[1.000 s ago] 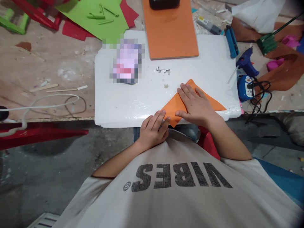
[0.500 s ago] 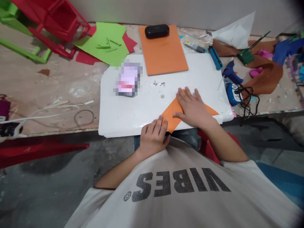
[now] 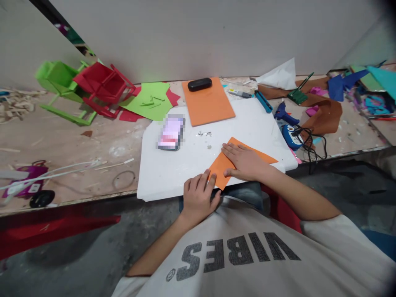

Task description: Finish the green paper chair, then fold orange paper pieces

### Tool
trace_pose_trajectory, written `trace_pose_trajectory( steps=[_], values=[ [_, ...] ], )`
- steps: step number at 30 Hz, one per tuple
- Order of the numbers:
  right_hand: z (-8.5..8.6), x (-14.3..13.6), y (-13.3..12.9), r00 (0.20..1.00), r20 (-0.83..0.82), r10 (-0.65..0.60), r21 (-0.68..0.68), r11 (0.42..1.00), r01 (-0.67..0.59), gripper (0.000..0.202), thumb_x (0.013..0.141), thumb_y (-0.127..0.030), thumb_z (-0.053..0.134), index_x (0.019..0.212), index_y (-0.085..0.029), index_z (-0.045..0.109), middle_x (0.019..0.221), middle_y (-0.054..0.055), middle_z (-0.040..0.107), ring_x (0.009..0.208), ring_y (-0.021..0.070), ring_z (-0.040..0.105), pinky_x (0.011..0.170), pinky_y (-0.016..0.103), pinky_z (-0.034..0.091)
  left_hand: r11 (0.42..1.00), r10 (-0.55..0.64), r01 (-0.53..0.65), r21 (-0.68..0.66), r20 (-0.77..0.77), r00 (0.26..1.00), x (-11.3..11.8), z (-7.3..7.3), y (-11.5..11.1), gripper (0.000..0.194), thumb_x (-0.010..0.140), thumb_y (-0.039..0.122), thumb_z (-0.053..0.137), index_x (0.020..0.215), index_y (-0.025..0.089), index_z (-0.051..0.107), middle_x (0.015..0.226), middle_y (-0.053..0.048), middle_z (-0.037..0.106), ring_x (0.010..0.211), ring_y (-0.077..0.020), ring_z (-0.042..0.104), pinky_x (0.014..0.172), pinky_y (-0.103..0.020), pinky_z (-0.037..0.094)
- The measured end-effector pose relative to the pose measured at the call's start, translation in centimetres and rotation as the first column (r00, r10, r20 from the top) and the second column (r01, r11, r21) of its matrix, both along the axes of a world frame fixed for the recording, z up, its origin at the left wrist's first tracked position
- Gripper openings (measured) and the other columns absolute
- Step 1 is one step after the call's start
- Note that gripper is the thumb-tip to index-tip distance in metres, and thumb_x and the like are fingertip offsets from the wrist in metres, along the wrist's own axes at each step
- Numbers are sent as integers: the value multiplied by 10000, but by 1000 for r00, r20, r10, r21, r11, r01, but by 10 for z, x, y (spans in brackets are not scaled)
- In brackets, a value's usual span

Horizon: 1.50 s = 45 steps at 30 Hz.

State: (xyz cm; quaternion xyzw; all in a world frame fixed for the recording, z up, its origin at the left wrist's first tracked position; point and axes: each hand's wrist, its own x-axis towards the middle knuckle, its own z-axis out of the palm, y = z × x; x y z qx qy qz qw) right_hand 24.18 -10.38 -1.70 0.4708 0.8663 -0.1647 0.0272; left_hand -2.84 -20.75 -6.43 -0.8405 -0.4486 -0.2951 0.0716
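Observation:
A folded piece of orange paper [image 3: 220, 166] lies at the near edge of a white board [image 3: 173, 173], with one pointed end stretching to the right. My right hand [image 3: 246, 161] rests flat over its middle, palm down, fingers extended and close to one another. At the paper's left corner, my left hand [image 3: 199, 194] touches the edge with its fingertips, fingers stretched out and thumb apart. Part of the paper is hidden under the right palm. Just beyond are small dark scraps [image 3: 204, 133] on the board.
A phone [image 3: 171, 132] lies at the board's left. Behind are orange sheets [image 3: 212, 107] bearing a black case [image 3: 199, 84]. To the right sit a blue stapler-like tool [image 3: 263, 101], a blue glue gun [image 3: 286, 114] and a blue device with black cable [image 3: 292, 137]. Red [image 3: 103, 86] and green [image 3: 60, 80] miniature chairs stand left.
The view has tilted upward, showing more wall. My right hand has slid left and down from the paper's top corner, its fingers now closer together. The left hand stays at the left corner.

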Motion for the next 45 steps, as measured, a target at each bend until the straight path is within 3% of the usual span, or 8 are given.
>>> trace_pose_trajectory(
  steps=[11, 16, 27, 30, 33, 35, 39, 45],
  values=[
    [26, -2, 6, 964, 169, -205, 26, 979, 204, 1008, 1182, -770, 543, 1884, -53, 447, 1987, 256, 378, 1864, 465, 397, 1491, 650, 426, 997, 4, -4, 79, 2, 1000, -10, 3, 1, 300, 1091, 258, 768, 1354, 119, 796, 1323, -173, 918, 1117, -331, 780, 996, -504, 509],
    [41, 4, -15, 935, 192, -299, 78, 954, 289, 794, 1213, -668, 573, 1749, -81, 583, 1781, 285, 649, 1591, 509, 650, 1200, 657, 636, 995, -62, 61, 85, 3, 998, -14, 9, 6, 182, 1102, 208, 755, 1274, 149, 763, 1085, -114, 884, 977, -277, 751, 924, -466, 489],
    [44, 42, -62, 911, -234, -339, -134, 940, 315, 447, 1204, -452, 551, 1505, -212, 779, 1518, 144, 840, 1377, 360, 796, 1183, 507, 609, 981, -127, 128, 147, -22, 992, -38, 16, 12, 358, 1002, 6, 710, 1281, 230, 726, 1030, -82, 875, 941, -266, 716, 867, -447, 449],
    [46, 69, -66, 772, -240, -589, -23, 798, 602, 417, 1177, -412, 553, 1408, -199, 827, 1379, 152, 898, 1176, 330, 838, 1047, 457, 601, 987, -119, 121, 101, -30, 992, -50, 18, 15, 454, 958, 0, 682, 1341, 240, 727, 1144, -109, 886, 1011, -293, 725, 908, -464, 463],
    [47, 105, -69, 467, -90, -880, 276, 428, 860, 386, 1153, -335, 570, 1367, -173, 846, 1327, 207, 903, 1191, 370, 833, 981, 454, 535, 990, -142, 142, 17, -5, 990, -56, 26, 13, 540, 917, 55, 685, 1429, 225, 727, 1285, -160, 874, 1104, -333, 735, 961, -505, 479],
    [45, 125, -71, 307, 33, -951, 323, 301, 897, 375, 1152, -345, 610, 1395, -183, 845, 1368, 230, 893, 1230, 388, 827, 929, 441, 496, 986, -163, 163, -31, -6, 987, -51, 35, 9, 534, 927, 119, 696, 1452, 214, 731, 1340, -170, 869, 1163, -356, 748, 998, -541, 474],
    [37, 141, -73, 252, 138, -958, 309, 284, 908, 362, 1146, -351, 661, 1437, -226, 838, 1407, 207, 891, 1285, 396, 825, 889, 427, 470, 974, -213, 197, -109, -160, 964, -15, 49, 7, 404, 1058, 206, 717, 1460, 181, 746, 1436, -158, 874, 1221, -342, 774, 1081, -563, 477],
    [33, 138, -69, 309, 197, -930, 302, 358, 884, 425, 1128, -314, 635, 1512, -236, 798, 1440, 203, 881, 1306, 418, 819, 893, 435, 478, 955, -257, 277, 110, -164, 952, 37, 40, 21, 182, 1095, 58, 736, 1206, 169, 826, 1259, -112, 925, 1025, -251, 812, 936, -427, 552]
  ],
)
